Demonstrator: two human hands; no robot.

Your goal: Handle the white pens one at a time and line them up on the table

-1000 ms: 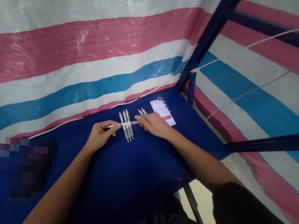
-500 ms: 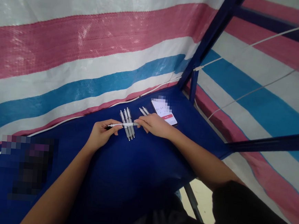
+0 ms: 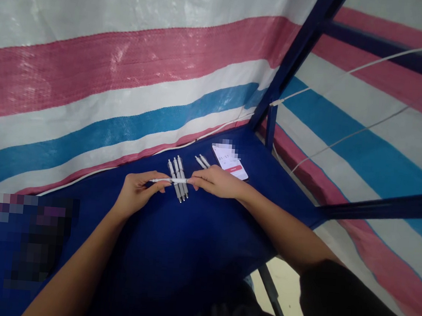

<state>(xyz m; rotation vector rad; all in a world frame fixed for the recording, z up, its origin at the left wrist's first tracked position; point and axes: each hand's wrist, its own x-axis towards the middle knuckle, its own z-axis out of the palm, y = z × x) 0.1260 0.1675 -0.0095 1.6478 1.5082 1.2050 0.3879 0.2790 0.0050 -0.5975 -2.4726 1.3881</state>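
A white and grey pen is held level between my two hands. My left hand pinches one end of it, and my right hand pinches the other with thumb and fingers. Just beneath the held pen, 3 similar pens lie side by side on the blue table, their tips toward me. Two more pens rest beyond my right hand, which partly hides their lower ends.
A phone with a lit timer screen lies behind my right hand on the blue table. At the left sits a blurred dark object. Striped sheeting, a blue metal frame and a white cable border the table.
Both hands still grip the pen over the row of pens. The right hand has shifted slightly along it or turned, and the view has tilted a little.
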